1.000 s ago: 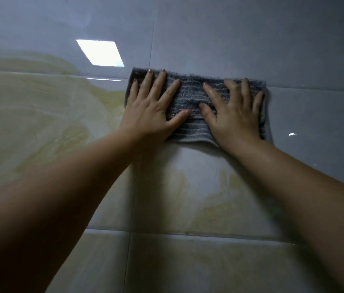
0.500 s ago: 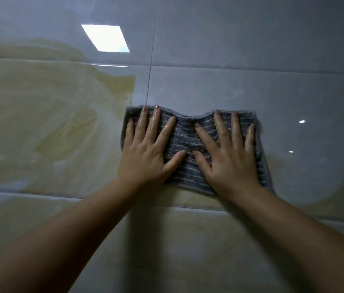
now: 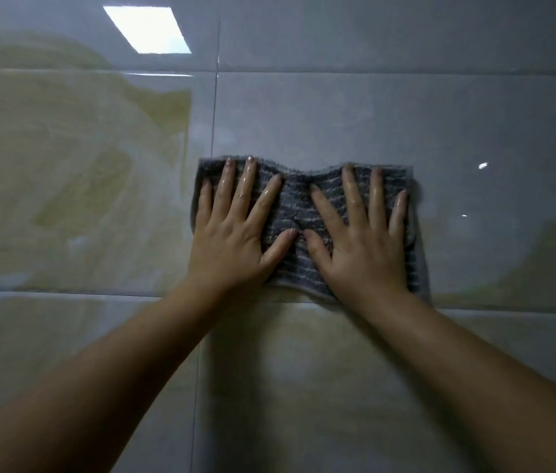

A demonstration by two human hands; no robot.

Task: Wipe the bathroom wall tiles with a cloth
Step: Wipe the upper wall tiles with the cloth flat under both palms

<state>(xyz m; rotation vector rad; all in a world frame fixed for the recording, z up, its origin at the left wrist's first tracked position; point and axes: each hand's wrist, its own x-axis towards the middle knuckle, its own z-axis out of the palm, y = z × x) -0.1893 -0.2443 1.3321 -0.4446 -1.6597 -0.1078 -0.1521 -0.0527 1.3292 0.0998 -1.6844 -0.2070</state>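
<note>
Two hands | left hand (image 3: pixel 232 240) and right hand (image 3: pixel 361 244) are spread flat, pressed on the grey ribbed cloth (image 3: pixel 295 213) | cloth dragged toward 6 o'clock, now low on the glossy grey wall tile (image 3: pixel 338 114) | downward stroke nearly completed.

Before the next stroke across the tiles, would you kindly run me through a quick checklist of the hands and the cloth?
1. Left hand flat on the cloth, fingers spread: ok.
2. Right hand flat on the cloth, fingers spread: ok.
3. Cloth lying flat: not ok, its top edge dips between the hands.
4. Cloth against the wall tiles: ok.
5. Cloth damp enough: cannot tell, though the fingers glisten.
6. Tile beside the cloth free of obstacles: ok.
</note>
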